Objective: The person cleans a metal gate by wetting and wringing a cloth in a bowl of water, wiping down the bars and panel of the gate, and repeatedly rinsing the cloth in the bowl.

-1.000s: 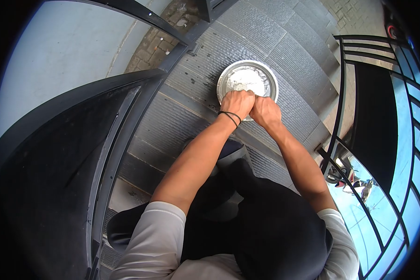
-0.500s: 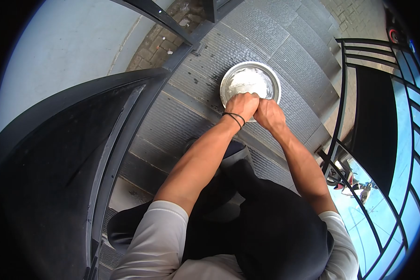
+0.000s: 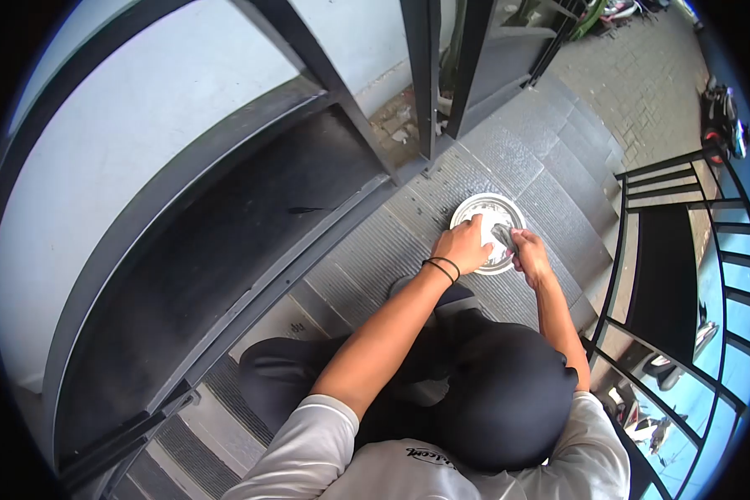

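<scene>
A round metal basin [image 3: 517, 210] stands on the grey steps, with white suds or pale liquid inside. My left hand [image 3: 465, 245], with dark bands on the wrist, is over the basin's near left side. Its thumb and index finger are spread apart, and I see nothing held in it. At the right rim my right hand [image 3: 532, 257] is closed around a dark grey, wet-looking piece of cloth [image 3: 502, 236], which hangs over the suds. What kind of cloth it is cannot be made out.
Ribbed grey steps [image 3: 550, 179] run down toward a paved yard [image 3: 642, 83]. On the left is a dark metal gate frame [image 3: 308, 142]; on the right, a black railing [image 3: 617, 250]. My bent knee [image 3: 500, 392] is close below my hands. Motorcycles are parked farther right.
My hands, together in fists over the basin before, have come apart. The left has opened, and the grey cloth now shows in the right. The camera view has shifted, so more gate is visible.
</scene>
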